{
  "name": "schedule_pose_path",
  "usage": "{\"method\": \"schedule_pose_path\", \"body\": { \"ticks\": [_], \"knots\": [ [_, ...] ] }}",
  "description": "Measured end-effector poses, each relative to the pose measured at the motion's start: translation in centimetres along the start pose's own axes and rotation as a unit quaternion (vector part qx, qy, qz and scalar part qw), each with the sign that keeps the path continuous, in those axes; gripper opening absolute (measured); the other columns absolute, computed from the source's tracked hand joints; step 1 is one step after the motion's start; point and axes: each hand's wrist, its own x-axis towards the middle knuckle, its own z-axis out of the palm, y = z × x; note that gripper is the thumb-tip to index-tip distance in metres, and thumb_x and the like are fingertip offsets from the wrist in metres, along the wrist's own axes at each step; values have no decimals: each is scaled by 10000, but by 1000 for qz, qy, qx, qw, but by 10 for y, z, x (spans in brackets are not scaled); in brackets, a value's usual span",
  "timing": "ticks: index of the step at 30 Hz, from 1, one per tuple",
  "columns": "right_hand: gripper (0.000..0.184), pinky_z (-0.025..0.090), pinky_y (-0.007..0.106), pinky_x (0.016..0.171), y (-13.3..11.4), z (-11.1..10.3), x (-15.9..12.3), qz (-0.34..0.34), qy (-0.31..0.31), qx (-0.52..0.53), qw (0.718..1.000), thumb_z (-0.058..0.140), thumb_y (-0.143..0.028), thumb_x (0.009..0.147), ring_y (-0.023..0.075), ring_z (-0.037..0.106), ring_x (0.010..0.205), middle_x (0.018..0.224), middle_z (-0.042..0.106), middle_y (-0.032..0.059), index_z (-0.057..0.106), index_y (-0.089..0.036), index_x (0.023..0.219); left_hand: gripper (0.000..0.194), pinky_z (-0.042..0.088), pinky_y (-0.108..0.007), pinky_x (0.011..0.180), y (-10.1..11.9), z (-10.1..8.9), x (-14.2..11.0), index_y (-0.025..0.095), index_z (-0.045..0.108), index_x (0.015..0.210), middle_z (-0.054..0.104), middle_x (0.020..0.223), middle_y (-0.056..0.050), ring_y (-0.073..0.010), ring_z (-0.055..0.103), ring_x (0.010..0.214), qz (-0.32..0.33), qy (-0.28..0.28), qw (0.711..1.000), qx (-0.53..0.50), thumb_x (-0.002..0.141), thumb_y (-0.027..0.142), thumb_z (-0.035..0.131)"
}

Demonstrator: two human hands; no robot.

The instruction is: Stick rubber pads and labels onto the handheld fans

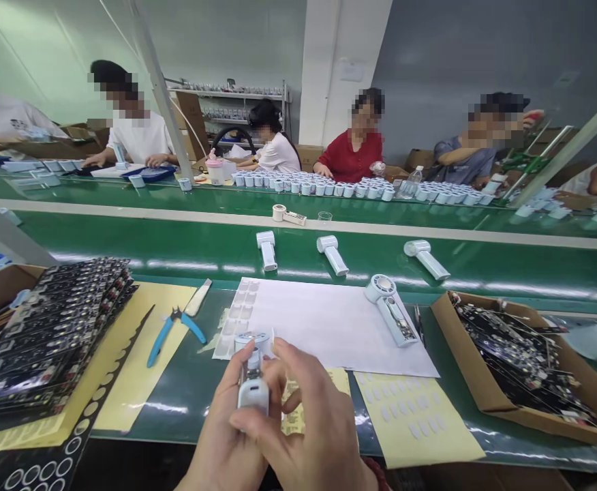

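Low in the middle of the view, my left hand [225,436] grips the handle of a small white handheld fan body [252,377], its round head pointing away from me. My right hand [313,426] is closed over the handle from the right, fingertips pinching at its side. Whether those fingertips hold a small piece I cannot make out. Beyond my hands lies a white sheet [329,327] with rows of small clear pads along its left edge. Another open fan body [391,310] rests on the sheet's right corner.
Blue-handled cutters [174,332] lie on a yellow sheet to the left, beside a stack of black circuit panels [48,334]. A cardboard tray of boards [523,361] sits right. Three white fans [332,254] ride the green conveyor [176,249]. Several people work across the line.
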Motion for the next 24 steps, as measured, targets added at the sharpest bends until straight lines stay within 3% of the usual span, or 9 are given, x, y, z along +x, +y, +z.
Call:
{"method": "schedule_pose_path", "body": {
  "ticks": [3,5,8,10,12,14,16,19,24],
  "knots": [
    [922,611,389,766,4,-7,6,107,-8,93,990,874,-428,627,299,673,1043,1309,589,119,421,-297,1420,211,520,-115,437,-4,4,-4,140,589,914,545,645,-4,-52,556,431,-24,5,1000,10,975,317,492],
    [808,594,348,736,9,-17,10,196,-47,190,961,774,-457,738,224,690,875,1163,633,88,402,-279,1432,197,530,-151,417,-6,6,-2,145,604,871,546,623,-4,-73,562,430,-15,7,998,67,968,281,499],
    [599,550,295,649,23,-39,14,247,-50,256,933,597,-554,878,174,651,754,1015,662,72,484,-223,1364,218,505,-179,363,-9,4,8,133,611,741,545,558,-6,-85,530,390,21,-3,979,201,936,190,533],
    [540,519,269,610,38,-56,11,253,-29,214,943,608,-578,872,175,630,783,1030,658,76,564,-217,1272,194,524,-202,384,-9,-5,20,107,623,694,580,554,-30,-99,544,390,66,-5,951,301,885,129,597],
    [377,477,250,569,54,-72,3,250,-11,138,958,668,-522,841,185,616,836,1080,637,79,659,-214,1059,59,582,-239,479,-8,-17,34,84,671,748,683,653,-92,-158,656,499,133,-6,909,394,800,84,699],
    [235,445,252,562,67,-83,-8,237,0,66,969,677,-436,832,200,602,874,1036,620,73,660,-201,825,189,612,-255,594,-7,-30,46,70,716,858,755,812,-156,-225,739,675,181,-19,866,466,698,97,811],
    [203,459,277,628,75,-89,-21,233,-9,11,972,639,-361,849,195,592,840,921,605,50,620,-202,725,335,617,-258,673,-6,-40,54,81,739,911,775,926,-180,-267,757,810,216,-37,839,498,614,138,883],
    [145,479,308,711,82,-87,-34,227,-39,-59,971,602,-285,865,175,583,758,877,602,27,610,-211,740,360,621,-271,728,-6,-45,56,114,760,884,779,1001,-168,-288,754,897,235,-42,837,492,560,147,913],
    [123,444,311,658,93,-83,-42,147,-62,-162,974,547,-218,886,183,596,752,939,635,46,633,-222,797,353,624,-263,710,-7,-41,54,112,754,861,781,984,-176,-293,758,886,233,-35,850,472,543,61,900]
  ]
}}
